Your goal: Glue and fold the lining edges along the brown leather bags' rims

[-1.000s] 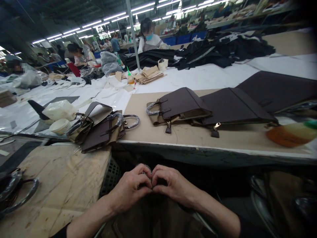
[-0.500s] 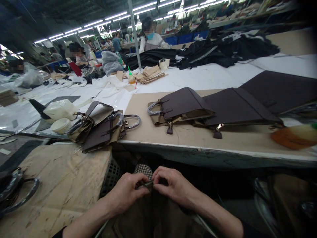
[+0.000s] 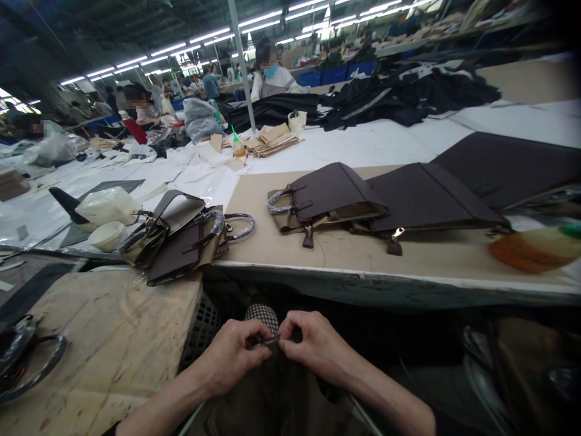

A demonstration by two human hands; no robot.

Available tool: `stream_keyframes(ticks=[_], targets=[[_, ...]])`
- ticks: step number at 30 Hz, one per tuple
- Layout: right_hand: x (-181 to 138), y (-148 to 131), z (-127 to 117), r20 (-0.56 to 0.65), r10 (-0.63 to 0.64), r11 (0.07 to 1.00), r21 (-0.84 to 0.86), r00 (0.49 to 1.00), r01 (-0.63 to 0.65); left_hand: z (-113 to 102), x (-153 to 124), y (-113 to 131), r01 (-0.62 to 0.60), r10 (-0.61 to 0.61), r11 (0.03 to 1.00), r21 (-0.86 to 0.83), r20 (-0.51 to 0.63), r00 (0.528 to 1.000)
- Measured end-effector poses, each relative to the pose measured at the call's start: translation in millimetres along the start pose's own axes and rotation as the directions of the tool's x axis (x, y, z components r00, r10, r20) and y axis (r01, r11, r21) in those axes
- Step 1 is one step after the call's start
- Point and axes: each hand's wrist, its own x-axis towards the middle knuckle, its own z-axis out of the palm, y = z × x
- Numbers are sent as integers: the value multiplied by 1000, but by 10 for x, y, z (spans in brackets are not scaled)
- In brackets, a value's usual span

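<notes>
Below the table's front edge, my left hand (image 3: 236,357) and my right hand (image 3: 313,342) meet over my lap. Both pinch a small thin dark piece (image 3: 267,341) between their fingertips; I cannot make out what it is. A brown-tan bag (image 3: 281,399) lies in my lap under the hands. A checkered bit of cloth (image 3: 262,315) shows just beyond my fingers. On the table above lie dark brown handbags: one pile (image 3: 181,236) at the left, another bag (image 3: 327,197) in the middle.
Large brown bags (image 3: 436,197) lie to the right on a cardboard sheet (image 3: 354,248). A worn wooden board (image 3: 104,339) is at my left, with wrapped handles (image 3: 22,357) at its edge. White tubs (image 3: 109,233) and a glue bottle (image 3: 236,143) stand farther back. Other people work behind.
My hands first were pressed together with fingers curled; they have parted slightly, showing the thin dark piece pinched between them. The view shifted a little.
</notes>
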Motion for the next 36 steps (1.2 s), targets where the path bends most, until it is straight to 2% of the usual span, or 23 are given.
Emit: stream_keyframes(ticks=[3, 7, 12, 16, 20, 23, 26, 28, 32, 34, 36], targets=[[13, 21, -3, 15, -5, 999, 41, 1000, 5, 2, 1, -1, 14, -14, 1000, -24, 9, 1000], [46, 64, 5, 14, -13, 971, 238, 1000, 9, -26, -10, 17, 32, -31, 999, -20, 43, 999], [66, 95, 70, 41, -17, 919, 394, 999, -1, -52, 33, 49, 12, -15, 997, 76, 37, 999], [109, 153, 116, 40, 3, 879, 477, 999, -21, -53, 159, 21, -37, 19, 992, 123, 145, 989], [106, 214, -72, 168, 10, 816, 569, 986, -105, -67, 224, -8, -98, 69, 982, 161, 177, 982], [-138, 168, -383, 241, 54, 840, 514, 969, -175, -78, 192, -19, -126, 95, 955, 268, 129, 987], [-640, 65, -582, 256, 160, 882, 396, 953, -255, -73, 145, -21, -127, 104, 944, 306, 89, 991], [-1010, 33, -538, 220, 235, 907, 301, 947, -295, -59, 132, -11, -125, 100, 949, 288, 100, 990], [-1477, 163, -159, 10, 323, 944, 73, 946, -323, -28, 153, 43, -105, 58, 972, 208, 220, 974], [-1537, 267, -30, -45, 320, 945, 81, 946, -316, -41, 150, 89, -100, 47, 980, 169, 293, 955], [-1541, 318, -45, -53, 263, 952, 173, 963, -251, -98, 113, 151, -101, 48, 986, 133, 355, 934]])
